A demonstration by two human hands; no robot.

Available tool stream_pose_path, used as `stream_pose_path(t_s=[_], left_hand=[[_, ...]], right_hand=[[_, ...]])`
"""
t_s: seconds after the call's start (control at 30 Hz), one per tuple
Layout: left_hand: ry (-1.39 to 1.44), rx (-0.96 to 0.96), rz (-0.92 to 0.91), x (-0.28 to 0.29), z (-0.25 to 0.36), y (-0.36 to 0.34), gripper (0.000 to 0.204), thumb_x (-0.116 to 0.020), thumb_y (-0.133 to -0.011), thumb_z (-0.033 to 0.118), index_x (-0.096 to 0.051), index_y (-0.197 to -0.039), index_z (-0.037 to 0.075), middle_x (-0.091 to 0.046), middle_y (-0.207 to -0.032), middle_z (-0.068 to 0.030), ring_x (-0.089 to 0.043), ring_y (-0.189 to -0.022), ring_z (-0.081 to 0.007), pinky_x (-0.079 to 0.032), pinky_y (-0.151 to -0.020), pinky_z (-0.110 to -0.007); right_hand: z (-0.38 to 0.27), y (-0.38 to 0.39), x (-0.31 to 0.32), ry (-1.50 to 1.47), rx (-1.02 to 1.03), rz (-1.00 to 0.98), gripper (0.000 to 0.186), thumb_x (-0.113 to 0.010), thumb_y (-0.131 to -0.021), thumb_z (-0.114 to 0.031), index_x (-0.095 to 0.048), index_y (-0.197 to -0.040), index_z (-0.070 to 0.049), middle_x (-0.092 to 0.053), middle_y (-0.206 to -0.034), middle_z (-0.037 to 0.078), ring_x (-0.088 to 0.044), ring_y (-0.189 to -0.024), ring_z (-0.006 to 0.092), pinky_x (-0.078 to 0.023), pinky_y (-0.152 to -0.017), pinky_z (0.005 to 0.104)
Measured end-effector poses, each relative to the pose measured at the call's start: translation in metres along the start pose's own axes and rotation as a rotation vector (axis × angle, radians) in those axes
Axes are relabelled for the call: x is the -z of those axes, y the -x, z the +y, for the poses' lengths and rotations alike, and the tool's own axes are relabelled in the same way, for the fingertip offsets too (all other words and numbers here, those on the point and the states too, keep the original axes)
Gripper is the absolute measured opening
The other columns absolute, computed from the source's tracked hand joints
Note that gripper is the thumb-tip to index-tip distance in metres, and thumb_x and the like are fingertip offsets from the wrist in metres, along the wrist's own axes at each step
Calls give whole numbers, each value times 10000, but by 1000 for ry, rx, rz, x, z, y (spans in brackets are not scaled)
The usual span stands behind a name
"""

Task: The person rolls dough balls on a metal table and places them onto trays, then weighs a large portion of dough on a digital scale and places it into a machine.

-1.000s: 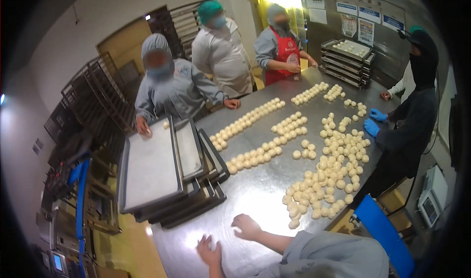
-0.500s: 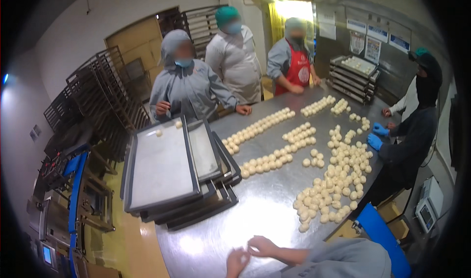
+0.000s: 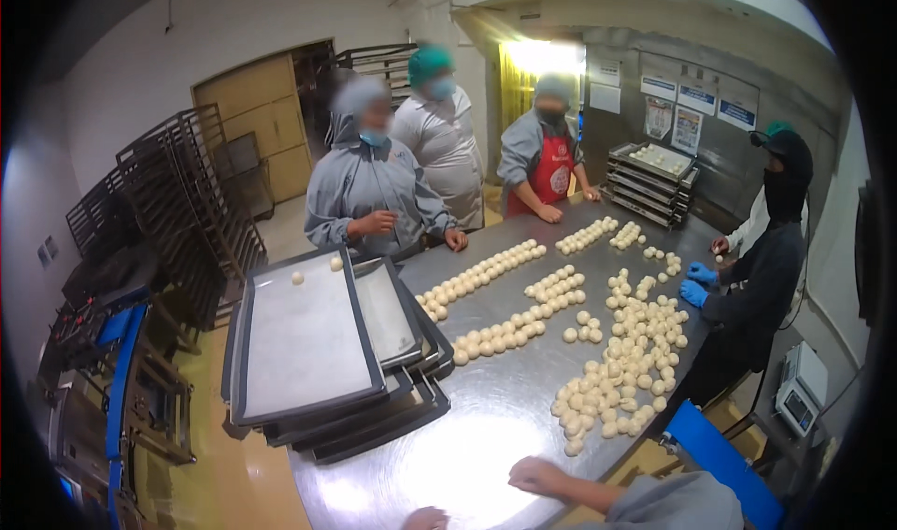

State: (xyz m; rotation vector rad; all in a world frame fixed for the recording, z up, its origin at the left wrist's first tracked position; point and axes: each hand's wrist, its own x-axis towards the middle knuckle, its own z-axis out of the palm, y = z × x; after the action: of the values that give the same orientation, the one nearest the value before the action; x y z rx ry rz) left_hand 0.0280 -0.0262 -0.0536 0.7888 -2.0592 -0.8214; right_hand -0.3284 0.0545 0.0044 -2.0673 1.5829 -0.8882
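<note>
1. Head view, looking down on a steel counter (image 3: 509, 404): pale dough balls (image 3: 635, 366) lie in a loose heap along its right side, the near end of the heap just beyond my right hand (image 3: 542, 477).
2. Ordered rows (image 3: 500, 336) of like balls cross the middle; the alignment presumably makes them easier to count and pick up. A small cluster (image 3: 584, 328) sits between rows and heap.
3. Dark-rimmed trays (image 3: 308, 406) stand stacked at the left, slightly askew, beside the row ends, probably for a short reach. On the uppermost, a pale liner (image 3: 304, 343), likely there against sticking, bears two balls (image 3: 298, 278) near the far edge.
4. My right hand is over the near part of the counter. Its fingers (image 3: 519, 475) look loosely curled, yet I cannot tell whether they are together or apart; no ball shows in them, and contact with the steel is unclear.
5. My left hand (image 3: 427, 519) is cut off by the lower edge; I cannot tell how its fingers stand or whether they hold anything.
6. Across the heap, a co-worker's blue gloves (image 3: 693, 293) are at the counter's right edge.
</note>
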Motion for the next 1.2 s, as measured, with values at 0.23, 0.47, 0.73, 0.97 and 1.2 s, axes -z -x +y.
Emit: stream_pose_path(t_s=[0.23, 0.47, 0.73, 0.97, 1.2], left_hand=[[-65, 175, -17, -32, 26, -92, 120, -797, -738, 160, -751, -835, 107, -747, -959, -88, -672, -998, -339, -483, -982, -458], [-411, 177, -209, 45, 11, -62, 158, -787, -771, 265, -753, -813, 116, -741, -899, -94, -682, -917, -315, -499, -854, -495], [-102, 79, -193, -2, 19, -37, 142, -765, -785, 152, -782, -924, 131, -749, -1048, -121, -688, -1036, -316, -519, -962, -436], [-239, 26, -13, -21, 0, -115, 137, -763, -798, 140, -735, -876, 30, -747, -1002, -125, -648, -1079, -362, -487, -979, -466], [-266, 92, -207, 31, 12, -49, 161, -802, -758, 120, -747, -898, 62, -745, -1042, -123, -688, -1048, -326, -543, -912, -424]], right_hand=[[-27, -68, -46, 138, -156, 367, 150, -749, -766, -231, -687, -809, -101, -712, -920, 97, -671, -872, 294, -524, -801, 423], [-8, -17, 10, 557, -344, 329, 219, -759, -699, -338, -705, -700, -125, -652, -856, 106, -607, -850, 303, -465, -769, 454], [-50, 0, -52, -105, -150, 226, 140, -765, -819, -237, -737, -871, -110, -755, -967, 87, -701, -986, 271, -525, -951, 439], [-19, -70, -22, 172, -288, 432, 226, -772, -704, -209, -674, -858, -75, -624, -1092, 119, -569, -1119, 347, -424, -1037, 528], [-4, 23, -19, 240, -406, 100, 154, -801, -743, -194, -719, -845, -113, -687, -933, 90, -618, -1030, 303, -429, -984, 478]])
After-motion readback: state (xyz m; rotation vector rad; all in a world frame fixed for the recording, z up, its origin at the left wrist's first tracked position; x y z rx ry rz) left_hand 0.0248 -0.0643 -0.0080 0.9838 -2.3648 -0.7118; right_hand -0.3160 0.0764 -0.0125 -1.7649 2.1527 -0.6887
